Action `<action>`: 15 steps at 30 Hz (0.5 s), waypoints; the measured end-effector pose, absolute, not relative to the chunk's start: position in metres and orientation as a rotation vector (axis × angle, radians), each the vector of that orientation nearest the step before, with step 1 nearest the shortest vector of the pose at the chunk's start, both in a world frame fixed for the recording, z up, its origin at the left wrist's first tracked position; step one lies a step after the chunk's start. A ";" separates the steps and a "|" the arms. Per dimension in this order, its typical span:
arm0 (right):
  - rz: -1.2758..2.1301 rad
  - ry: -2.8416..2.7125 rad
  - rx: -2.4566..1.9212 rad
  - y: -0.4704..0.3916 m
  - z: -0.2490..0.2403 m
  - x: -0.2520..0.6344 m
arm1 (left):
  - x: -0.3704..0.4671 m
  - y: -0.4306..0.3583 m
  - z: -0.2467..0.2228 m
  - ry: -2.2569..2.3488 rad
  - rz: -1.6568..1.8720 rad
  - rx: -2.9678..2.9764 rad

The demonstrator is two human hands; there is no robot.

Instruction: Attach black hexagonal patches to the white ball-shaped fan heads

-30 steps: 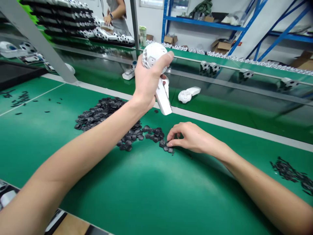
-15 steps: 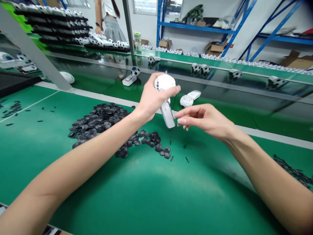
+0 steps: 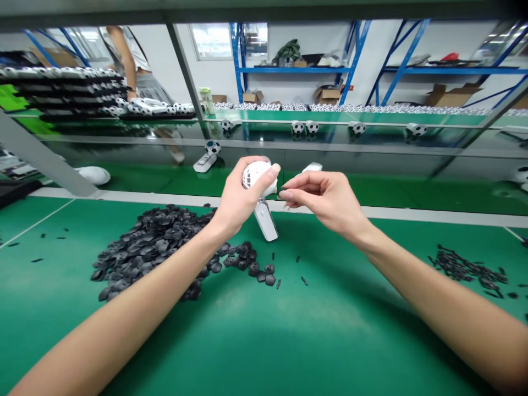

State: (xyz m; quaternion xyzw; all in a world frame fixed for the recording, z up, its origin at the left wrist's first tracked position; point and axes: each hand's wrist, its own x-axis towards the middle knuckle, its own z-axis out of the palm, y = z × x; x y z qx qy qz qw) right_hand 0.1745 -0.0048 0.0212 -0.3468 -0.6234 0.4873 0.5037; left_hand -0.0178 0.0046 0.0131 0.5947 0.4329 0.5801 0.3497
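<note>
My left hand (image 3: 239, 195) is wrapped round a white device (image 3: 266, 220) with a round, slotted head and a flat handle that points down. Just right of the round head is my right hand (image 3: 325, 198), its thumb and fingertips pinched together; whatever they hold is too small to make out. Below and left of the hands lies a heap of black pentagon pieces (image 3: 152, 242) on the green table (image 3: 264, 341). A few small dark slivers (image 3: 304, 280) lie right of the heap. Partly behind my right hand is another white device (image 3: 312, 167).
A pile of thin black parts (image 3: 466, 269) lies at the right. Beyond the pale table edge, a football-patterned device (image 3: 206, 157) rests on the green belt. Stacked black trays (image 3: 82, 93) stand back left beside a person (image 3: 150, 85). A slanted grey post (image 3: 45, 154) rises at the left.
The view has tilted up and turned right. My right hand has moved from beside the device's handle up to its round head. My left hand still holds the device.
</note>
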 end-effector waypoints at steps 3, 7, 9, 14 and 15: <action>1.130 -1.496 -0.840 -0.007 0.021 0.173 | -0.018 0.004 0.013 1.118 1.501 1.512; 1.135 -1.498 -0.833 -0.006 0.020 0.172 | -0.018 0.002 0.015 1.132 1.497 1.516; 1.132 -1.493 -0.814 -0.006 0.021 0.172 | -0.017 0.000 0.016 1.129 1.491 1.539; 0.943 -1.525 -0.765 -0.012 0.023 0.170 | -0.017 -0.001 0.015 1.069 1.479 1.508; 0.891 -1.544 -0.768 -0.014 0.023 0.170 | -0.017 0.000 0.014 1.062 1.478 1.502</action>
